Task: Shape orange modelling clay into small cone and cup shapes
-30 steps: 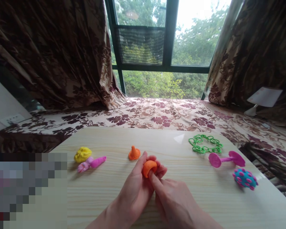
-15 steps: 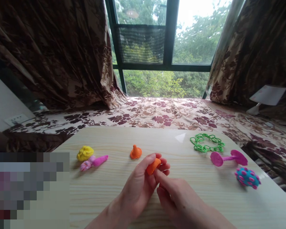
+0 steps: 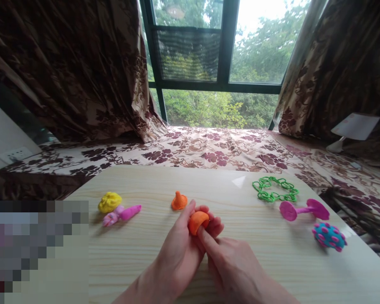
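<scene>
A hollow, cup-shaped piece of orange modelling clay [image 3: 198,220] rests in my left hand [image 3: 180,245], whose fingers curl around it. Its opening faces toward me and to the right. My right hand [image 3: 232,257] comes in from the right, with the index finger pushed into the hollow and the other fingers folded under. Its thumb is hidden. Just beyond my left thumb, an orange clay cone with a wide round brim [image 3: 179,200] stands on the light wooden table [image 3: 152,257].
To the left lie a yellow clay lump [image 3: 109,202] and a pink clay piece with a pointed end [image 3: 123,214]. On the right are a green clay chain [image 3: 275,189], a magenta dumbbell shape [image 3: 304,210] and a blue clay form with pink dots [image 3: 329,237]. A lamp [image 3: 354,126] stands behind.
The orange clay cup has turned in my left hand, so its hollow now shows. Both hands have shifted slightly left, with my right index finger now inside the opening.
</scene>
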Action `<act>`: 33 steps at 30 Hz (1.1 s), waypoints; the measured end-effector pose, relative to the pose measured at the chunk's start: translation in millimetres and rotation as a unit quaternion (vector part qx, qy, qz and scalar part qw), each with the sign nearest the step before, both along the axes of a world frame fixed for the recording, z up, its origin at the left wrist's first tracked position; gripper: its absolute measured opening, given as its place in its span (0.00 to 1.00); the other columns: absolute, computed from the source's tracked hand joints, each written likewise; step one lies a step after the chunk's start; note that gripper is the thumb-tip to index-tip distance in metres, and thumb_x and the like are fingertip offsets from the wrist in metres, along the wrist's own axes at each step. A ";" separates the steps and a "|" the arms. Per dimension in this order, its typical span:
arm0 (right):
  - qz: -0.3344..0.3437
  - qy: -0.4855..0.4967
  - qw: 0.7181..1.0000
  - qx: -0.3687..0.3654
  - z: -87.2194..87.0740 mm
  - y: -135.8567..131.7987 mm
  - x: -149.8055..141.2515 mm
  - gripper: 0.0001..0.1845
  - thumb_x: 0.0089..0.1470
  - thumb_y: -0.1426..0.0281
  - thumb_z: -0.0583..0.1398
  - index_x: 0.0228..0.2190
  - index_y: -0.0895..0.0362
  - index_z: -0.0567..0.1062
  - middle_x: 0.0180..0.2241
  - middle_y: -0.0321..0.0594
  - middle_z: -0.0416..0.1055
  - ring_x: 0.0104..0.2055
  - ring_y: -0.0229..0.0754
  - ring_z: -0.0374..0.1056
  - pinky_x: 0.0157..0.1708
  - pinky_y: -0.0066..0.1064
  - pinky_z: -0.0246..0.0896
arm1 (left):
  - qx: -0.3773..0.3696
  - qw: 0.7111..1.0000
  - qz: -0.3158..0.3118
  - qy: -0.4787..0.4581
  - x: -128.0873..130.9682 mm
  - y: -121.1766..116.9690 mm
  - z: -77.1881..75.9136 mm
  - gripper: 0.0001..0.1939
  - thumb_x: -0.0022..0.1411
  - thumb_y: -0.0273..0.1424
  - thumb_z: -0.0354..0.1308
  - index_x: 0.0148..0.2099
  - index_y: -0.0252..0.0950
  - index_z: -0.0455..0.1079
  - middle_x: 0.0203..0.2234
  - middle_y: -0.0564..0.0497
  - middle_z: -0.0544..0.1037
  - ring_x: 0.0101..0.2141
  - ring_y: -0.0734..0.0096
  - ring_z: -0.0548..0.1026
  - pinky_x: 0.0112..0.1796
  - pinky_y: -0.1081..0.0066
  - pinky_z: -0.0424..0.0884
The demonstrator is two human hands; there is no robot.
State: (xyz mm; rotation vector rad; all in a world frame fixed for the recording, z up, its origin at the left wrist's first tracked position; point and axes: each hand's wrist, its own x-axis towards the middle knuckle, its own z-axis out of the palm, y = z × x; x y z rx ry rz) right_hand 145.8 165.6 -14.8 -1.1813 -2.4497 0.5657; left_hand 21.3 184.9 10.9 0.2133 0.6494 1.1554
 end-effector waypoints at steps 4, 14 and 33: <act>-0.004 0.166 0.979 -0.118 13.8 0.1 4.2 0.16 0.51 0.77 0.47 0.43 0.57 0.63 0.22 0.31 0.62 0.21 0.32 0.55 0.22 0.23 0.49 | 0.079 0.995 -0.047 0.031 -3.3 -0.6 9.5 0.15 0.58 0.32 0.49 0.47 0.32 0.64 0.39 0.43 0.71 0.41 0.64 0.70 0.47 0.63 0.64; 0.001 0.150 0.985 -0.086 18.6 -4.7 4.7 0.07 0.52 0.76 0.48 0.33 0.57 0.64 0.22 0.32 0.62 0.21 0.32 0.55 0.22 0.23 0.48 | 0.083 0.992 -0.067 0.063 -5.9 0.1 2.7 0.11 0.56 0.30 0.53 0.41 0.32 0.68 0.34 0.46 0.71 0.37 0.67 0.71 0.41 0.68 0.67; -0.004 0.101 0.991 -0.082 9.6 -3.7 0.7 0.29 0.49 0.77 0.48 0.54 0.56 0.53 0.26 0.35 0.66 0.25 0.35 0.59 0.25 0.25 0.53 | 0.063 0.998 -0.009 -0.002 -3.5 1.3 10.6 0.08 0.56 0.27 0.52 0.38 0.31 0.69 0.33 0.45 0.73 0.36 0.69 0.72 0.44 0.66 0.68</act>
